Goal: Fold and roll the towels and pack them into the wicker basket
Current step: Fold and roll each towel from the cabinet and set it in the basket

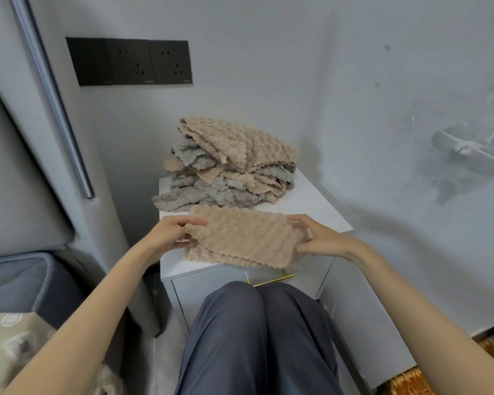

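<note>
Beige, bumpy-textured towel folded double, pinched at either end by left hand and right hand above white nightstand, before heaped grey and beige towels.

Wall: I see a black socket panel on grey paint.
Nightstand: white top, gold drawer handle.
Left: grey upholstered bed edge.

Pale grey walls meet in a corner at the upper middle of the frame. A black socket panel sits on the wall at upper left. A white bedside cabinet stands at centre, with a brass drawer handle. An upholstered headboard fills the left edge.
</note>
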